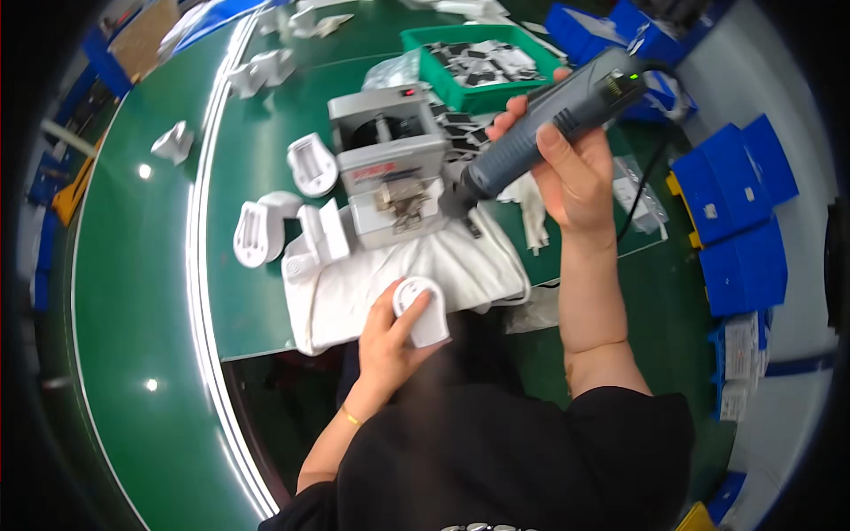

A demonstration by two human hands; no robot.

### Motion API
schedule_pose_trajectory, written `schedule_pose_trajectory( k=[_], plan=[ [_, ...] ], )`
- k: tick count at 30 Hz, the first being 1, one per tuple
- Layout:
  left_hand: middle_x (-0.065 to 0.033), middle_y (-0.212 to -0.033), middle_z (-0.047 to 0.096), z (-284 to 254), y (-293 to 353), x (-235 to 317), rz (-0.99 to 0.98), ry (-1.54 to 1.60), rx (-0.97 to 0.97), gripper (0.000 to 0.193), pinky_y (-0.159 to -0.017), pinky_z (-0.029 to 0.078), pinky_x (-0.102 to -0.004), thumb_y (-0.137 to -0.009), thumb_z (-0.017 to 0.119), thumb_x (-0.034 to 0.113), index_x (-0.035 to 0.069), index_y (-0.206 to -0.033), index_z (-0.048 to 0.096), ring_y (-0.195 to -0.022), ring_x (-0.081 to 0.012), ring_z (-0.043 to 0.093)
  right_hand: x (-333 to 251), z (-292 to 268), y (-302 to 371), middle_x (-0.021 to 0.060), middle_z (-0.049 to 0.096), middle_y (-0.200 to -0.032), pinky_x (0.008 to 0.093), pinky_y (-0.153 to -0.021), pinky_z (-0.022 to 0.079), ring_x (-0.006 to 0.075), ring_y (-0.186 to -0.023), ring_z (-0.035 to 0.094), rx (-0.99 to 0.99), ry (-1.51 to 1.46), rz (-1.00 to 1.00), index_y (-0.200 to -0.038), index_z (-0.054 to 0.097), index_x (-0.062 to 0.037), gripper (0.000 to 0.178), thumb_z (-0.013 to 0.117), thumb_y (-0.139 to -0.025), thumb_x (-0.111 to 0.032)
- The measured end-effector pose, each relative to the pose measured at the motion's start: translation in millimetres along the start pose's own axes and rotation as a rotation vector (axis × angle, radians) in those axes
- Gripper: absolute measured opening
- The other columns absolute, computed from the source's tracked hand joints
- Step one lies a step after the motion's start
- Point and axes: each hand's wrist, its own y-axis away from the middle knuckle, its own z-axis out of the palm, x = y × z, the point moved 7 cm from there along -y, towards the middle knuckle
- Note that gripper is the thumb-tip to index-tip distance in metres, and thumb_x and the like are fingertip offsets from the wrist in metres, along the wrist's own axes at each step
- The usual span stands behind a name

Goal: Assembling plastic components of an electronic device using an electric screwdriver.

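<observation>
My left hand (390,334) grips a small white plastic housing (423,310) at the near edge of a white cloth (460,265). My right hand (567,159) is wrapped around a grey electric screwdriver (549,124), raised above the bench with its tip angled down and left toward a grey metal screw-feeder box (390,164). A black cable (642,190) trails from the tool's rear end.
Several more white housings (310,164) lie on the green bench left of the feeder box. A green tray (482,62) of small black and white parts sits behind. Blue bins (735,212) are stacked at the right. A green conveyor belt (133,292) curves along the left.
</observation>
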Motion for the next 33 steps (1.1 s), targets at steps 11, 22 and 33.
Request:
schedule_pose_trajectory(
  k=[11,22,33],
  plan=[
    [-0.0225,-0.139,0.053,-5.0,6.9,-9.5,0.006,0.063,0.003,0.076,-0.093,0.053,-0.0412,-0.064,0.091,0.024,0.022,-0.134,0.062,-0.122,-0.0386,0.057,30.4,88.7,-27.6,0.0091,0.065,-0.097,0.0345,-0.089,0.055,0.0204,-0.089,0.067,-0.162,0.682,-0.087,-0.134,0.048,-0.0031,0.065,0.079,-0.079,0.008],
    [-0.0248,-0.138,0.054,-6.3,4.0,-11.8,0.003,0.091,0.025,0.075,-0.091,0.055,-0.0401,-0.059,0.092,0.021,0.019,-0.130,0.066,-0.117,-0.0392,0.061,59.6,92.9,-21.8,0.0100,0.061,-0.078,0.0330,-0.070,0.054,0.0195,-0.072,0.064,0.033,0.197,0.076,-0.128,0.046,0.0032,0.044,0.065,-0.088,-0.003],
    [-0.0241,-0.141,0.053,-4.0,7.6,-15.2,-0.022,0.105,0.019,0.074,-0.092,0.055,-0.0402,-0.058,0.093,0.019,0.017,-0.128,0.068,-0.120,-0.0398,0.060,23.1,115.4,44.7,0.0071,0.054,-0.078,0.0383,-0.067,0.049,0.0167,-0.065,0.055,-0.154,0.249,0.082,-0.134,0.039,-0.0019,0.048,0.059,-0.093,-0.018]
  ],
)
